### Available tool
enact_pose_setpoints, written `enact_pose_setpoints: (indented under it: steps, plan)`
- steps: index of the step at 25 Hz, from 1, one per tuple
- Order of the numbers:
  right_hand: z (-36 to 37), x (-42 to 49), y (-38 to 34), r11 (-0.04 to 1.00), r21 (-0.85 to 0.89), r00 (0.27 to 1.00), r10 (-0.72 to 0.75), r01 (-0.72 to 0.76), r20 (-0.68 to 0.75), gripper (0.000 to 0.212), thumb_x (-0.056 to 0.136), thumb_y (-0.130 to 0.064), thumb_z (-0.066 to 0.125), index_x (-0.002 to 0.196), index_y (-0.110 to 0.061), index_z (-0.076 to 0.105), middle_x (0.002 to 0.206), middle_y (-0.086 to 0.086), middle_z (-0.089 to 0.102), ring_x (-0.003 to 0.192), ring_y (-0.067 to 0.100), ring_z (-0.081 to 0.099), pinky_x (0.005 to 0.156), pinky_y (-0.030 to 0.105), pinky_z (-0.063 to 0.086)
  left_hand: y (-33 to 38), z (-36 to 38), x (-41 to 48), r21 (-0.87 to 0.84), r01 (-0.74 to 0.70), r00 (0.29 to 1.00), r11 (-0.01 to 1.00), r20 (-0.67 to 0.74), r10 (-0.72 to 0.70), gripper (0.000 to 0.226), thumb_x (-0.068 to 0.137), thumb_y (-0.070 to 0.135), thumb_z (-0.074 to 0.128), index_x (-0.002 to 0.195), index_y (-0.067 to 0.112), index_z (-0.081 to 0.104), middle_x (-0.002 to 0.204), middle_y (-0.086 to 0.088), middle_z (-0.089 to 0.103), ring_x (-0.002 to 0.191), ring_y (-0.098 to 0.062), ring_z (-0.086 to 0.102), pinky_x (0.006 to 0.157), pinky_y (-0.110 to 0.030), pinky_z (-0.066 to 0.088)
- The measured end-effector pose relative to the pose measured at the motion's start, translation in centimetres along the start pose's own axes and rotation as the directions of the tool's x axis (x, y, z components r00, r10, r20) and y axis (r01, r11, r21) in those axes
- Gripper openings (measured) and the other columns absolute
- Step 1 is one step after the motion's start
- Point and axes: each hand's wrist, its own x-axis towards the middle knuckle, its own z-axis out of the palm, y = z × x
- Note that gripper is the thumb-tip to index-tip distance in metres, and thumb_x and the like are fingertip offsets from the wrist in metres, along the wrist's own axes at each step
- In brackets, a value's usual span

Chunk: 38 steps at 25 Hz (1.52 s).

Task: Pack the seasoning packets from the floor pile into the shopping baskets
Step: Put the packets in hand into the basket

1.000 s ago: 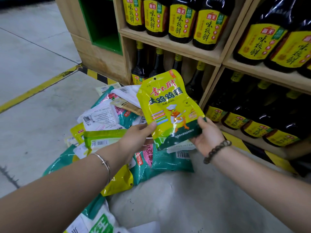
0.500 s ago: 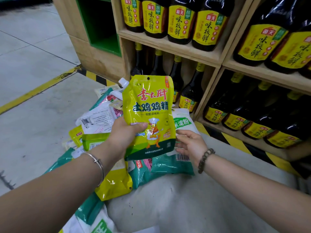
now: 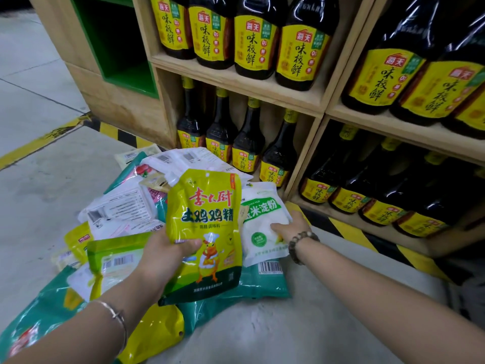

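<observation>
Yellow seasoning packet point(image 3: 207, 219) is mid-frame, held upright over the floor pile point(image 3: 118, 206). It's a soft glossy film pouch, probably light, floppy and slippery, so I'd grab low across the body or on a sealed edge, not the spout corner. Left hand point(image 3: 162, 256) grips its lower left side with the thumb pressed across the front and fingers wrapped behind. Right hand point(image 3: 288, 227), centre-right, has its fingers curled over the right edge of the white starch packet point(image 3: 262, 224) just behind it, thumb hidden; no baskets in frame.
</observation>
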Motion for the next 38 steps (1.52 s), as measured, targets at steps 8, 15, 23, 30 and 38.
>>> enact_pose_setpoints:
  steps: [8,15,23,30,38]
  plan:
    - [-0.5,1.7,-2.1,0.983,-0.130,0.988,0.141,-0.131,0.069,0.093,0.065,-0.049,0.080,0.139,-0.010,0.038,0.139,0.009,0.047,0.123,0.030,0.049,0.097,0.040,0.046,-1.9,0.3,1.0,0.017,0.046,0.999,0.999,0.025,-0.046,0.019,0.078,-0.005,0.069,0.085,0.013,0.068,0.079,-0.005,0.074,0.080,-0.031,0.068,0.076,-0.039,0.052]
    - [-0.5,1.9,-1.7,0.980,0.082,0.979,0.169,-0.179,0.114,0.066,0.083,-0.028,0.071,0.136,0.000,0.043,0.139,0.014,0.047,0.123,0.028,0.049,0.099,0.035,0.043,-2.8,-0.1,1.1,0.006,0.099,0.995,0.995,0.030,-0.099,0.016,0.078,-0.002,0.071,0.090,0.009,0.069,0.081,-0.011,0.074,0.077,-0.033,0.069,0.077,-0.045,0.054]
    - [0.4,-0.6,-0.7,0.963,0.271,0.999,-0.019,0.009,0.035,0.027,0.086,-0.004,0.063,0.113,-0.001,0.062,0.117,0.012,0.064,0.105,0.027,0.061,0.081,0.030,0.046,-2.1,-1.7,-0.2,0.014,0.108,0.994,0.994,0.025,-0.108,0.013,0.077,-0.003,0.071,0.088,0.005,0.068,0.078,-0.010,0.073,0.078,-0.032,0.068,0.069,-0.036,0.053]
    - [-3.4,-4.9,1.2,0.922,0.309,0.969,-0.194,0.233,-0.152,0.017,0.088,-0.002,0.059,0.103,-0.010,0.062,0.109,0.008,0.065,0.096,0.021,0.061,0.088,0.039,0.050,-0.1,0.4,-0.2,-0.054,0.026,0.998,0.998,0.054,-0.023,0.008,0.081,0.001,0.069,0.086,0.007,0.065,0.080,-0.006,0.068,0.079,-0.028,0.063,0.064,-0.027,0.046]
    - [-10.9,-11.4,2.8,0.839,0.426,0.913,-0.185,0.339,-0.362,0.019,0.091,0.002,0.054,0.099,-0.013,0.061,0.100,0.004,0.065,0.089,0.020,0.063,0.084,0.036,0.050,1.9,5.8,-1.0,-0.118,-0.082,0.994,0.990,0.058,0.089,0.013,0.083,0.023,0.071,0.091,0.014,0.067,0.088,-0.011,0.067,0.079,-0.027,0.065,0.071,-0.037,0.057]
